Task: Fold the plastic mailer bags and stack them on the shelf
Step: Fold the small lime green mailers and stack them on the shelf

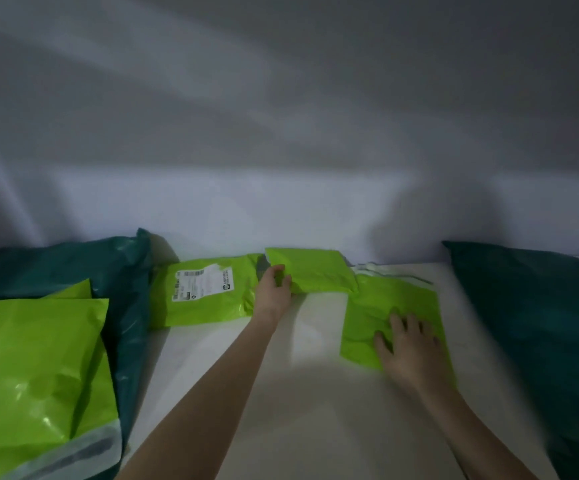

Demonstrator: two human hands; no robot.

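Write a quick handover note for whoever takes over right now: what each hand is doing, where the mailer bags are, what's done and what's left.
Left hand grips the edge of a small folded green mailer at the back of the white surface.
Right hand presses flat on a green mailer that is partly folded.
Labelled green mailer lies left of them, flat.
Green mailers and teal bags lie far left; another teal bag lies right.
Left: finish folding, stack all.

Bare white surface point(315, 393) open centre-front. Dark teal bags point(537, 323) wall the right; green mailers point(35, 368) crowd left; wall point(281, 133) behind.
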